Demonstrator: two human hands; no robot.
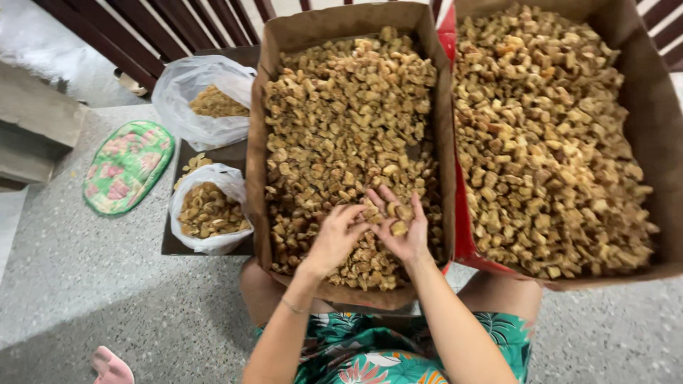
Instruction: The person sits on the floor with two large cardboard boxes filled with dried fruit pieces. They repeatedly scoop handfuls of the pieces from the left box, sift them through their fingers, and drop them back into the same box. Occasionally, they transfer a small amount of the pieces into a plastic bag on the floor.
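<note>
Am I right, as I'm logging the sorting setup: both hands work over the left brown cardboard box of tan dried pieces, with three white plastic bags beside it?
Not quite. The head view shows two white plastic bags, not three. The left hand and right hand do work over the left brown cardboard box of tan dried pieces.

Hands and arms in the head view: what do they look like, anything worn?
Both arms are bare, no sleeves and no gloves. The left hand has a thin bracelet at the wrist. The right hand shows no ring or band that can be made out. Slim fingers, no markings visible.
</note>
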